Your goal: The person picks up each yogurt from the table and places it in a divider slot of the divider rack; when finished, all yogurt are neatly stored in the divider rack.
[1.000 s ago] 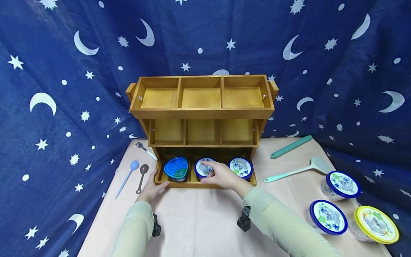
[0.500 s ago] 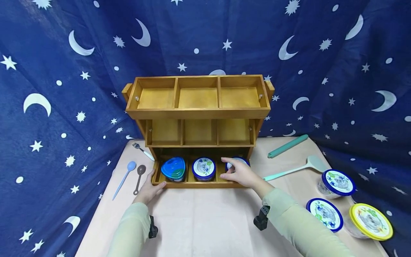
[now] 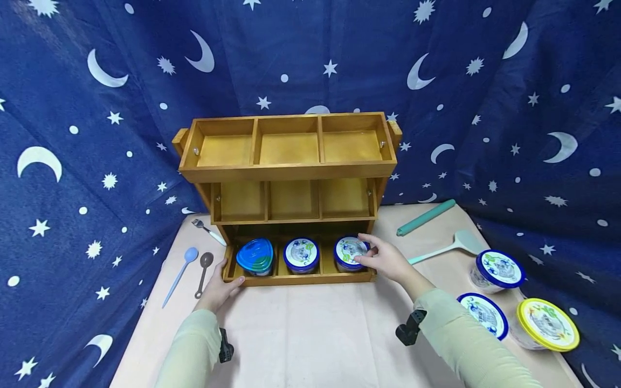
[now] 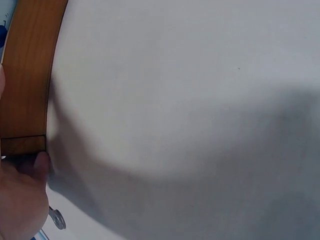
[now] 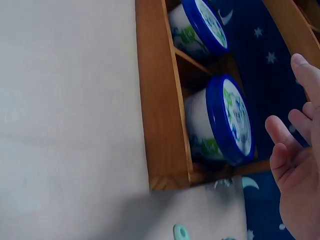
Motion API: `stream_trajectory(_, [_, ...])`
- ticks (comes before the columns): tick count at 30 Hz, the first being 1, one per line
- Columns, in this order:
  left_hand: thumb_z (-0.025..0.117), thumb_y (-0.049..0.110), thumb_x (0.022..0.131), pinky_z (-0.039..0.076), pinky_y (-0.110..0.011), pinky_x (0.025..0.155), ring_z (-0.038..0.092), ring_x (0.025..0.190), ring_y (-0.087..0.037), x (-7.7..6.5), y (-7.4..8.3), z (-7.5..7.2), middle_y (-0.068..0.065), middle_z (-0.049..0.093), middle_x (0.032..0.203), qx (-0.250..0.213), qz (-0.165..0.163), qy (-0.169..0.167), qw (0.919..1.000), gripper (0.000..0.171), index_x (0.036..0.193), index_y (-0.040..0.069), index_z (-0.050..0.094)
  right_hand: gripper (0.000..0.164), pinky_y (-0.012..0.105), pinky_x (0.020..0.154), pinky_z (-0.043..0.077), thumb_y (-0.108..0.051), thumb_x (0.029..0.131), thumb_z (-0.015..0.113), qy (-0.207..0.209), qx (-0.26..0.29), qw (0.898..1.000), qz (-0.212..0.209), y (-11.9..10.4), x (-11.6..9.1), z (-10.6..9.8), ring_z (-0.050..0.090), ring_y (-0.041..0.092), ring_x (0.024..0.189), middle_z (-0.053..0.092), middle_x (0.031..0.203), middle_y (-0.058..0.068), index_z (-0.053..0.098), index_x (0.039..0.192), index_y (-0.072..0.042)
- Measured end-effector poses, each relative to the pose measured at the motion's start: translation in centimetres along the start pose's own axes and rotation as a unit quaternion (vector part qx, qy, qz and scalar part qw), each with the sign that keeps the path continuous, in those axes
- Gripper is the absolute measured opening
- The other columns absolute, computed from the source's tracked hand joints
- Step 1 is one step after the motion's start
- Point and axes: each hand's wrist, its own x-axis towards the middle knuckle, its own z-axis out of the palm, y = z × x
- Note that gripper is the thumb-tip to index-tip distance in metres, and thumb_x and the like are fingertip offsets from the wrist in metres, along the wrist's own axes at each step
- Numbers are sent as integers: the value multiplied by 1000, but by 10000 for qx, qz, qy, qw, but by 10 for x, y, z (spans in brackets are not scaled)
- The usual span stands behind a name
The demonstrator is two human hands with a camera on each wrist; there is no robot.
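A three-tier wooden rack stands on the table. Its bottom tier holds a tub with a triangular blue lid, a middle round blue-lidded tub and a right round blue-lidded tub. My right hand is beside the right tub, fingers spread and straight, a small gap showing in the right wrist view. My left hand grips the rack's front left corner, its thumb against the front rail. The upper two tiers are empty.
A blue spoon, a grey spoon and a fork lie left of the rack. On the right lie a teal stick and a teal spatula, with two blue-lidded tubs and a yellow-lidded tub.
My right hand has moved from the middle tub to the right tub. The left hand has stayed on the rack's corner. The view has shifted a little.
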Motion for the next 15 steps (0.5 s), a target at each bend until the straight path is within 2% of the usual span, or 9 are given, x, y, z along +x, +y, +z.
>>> stream_trajectory(5, [67, 39, 85, 13, -59, 108, 13, 136, -45, 1, -1, 0, -27, 13, 151, -124, 52, 19, 9999, 92, 150, 11, 8, 66, 30, 63, 49, -29, 81, 73, 123, -128, 9994, 313, 9, -7, -8, 59, 18, 80, 64, 87, 6, 46, 136, -5])
stream_trajectory(11, [67, 41, 85, 15, -60, 107, 15, 134, -48, 0, -4, -1, -30, 14, 149, -128, -81, 43, 9999, 92, 151, 14, 8, 65, 30, 64, 49, -30, 82, 72, 220, -332, 9982, 451, 20, -13, -17, 58, 19, 80, 64, 90, 8, 46, 136, -4])
stream_trajectory(15, [66, 41, 85, 15, -61, 106, 17, 132, -51, 0, -4, 1, -33, 14, 147, -44, -64, 93, 9999, 91, 150, 13, 9, 66, 29, 64, 48, -33, 82, 72, 292, -368, 9980, 412, 29, -19, -21, 58, 18, 80, 62, 107, 15, 47, 135, -2])
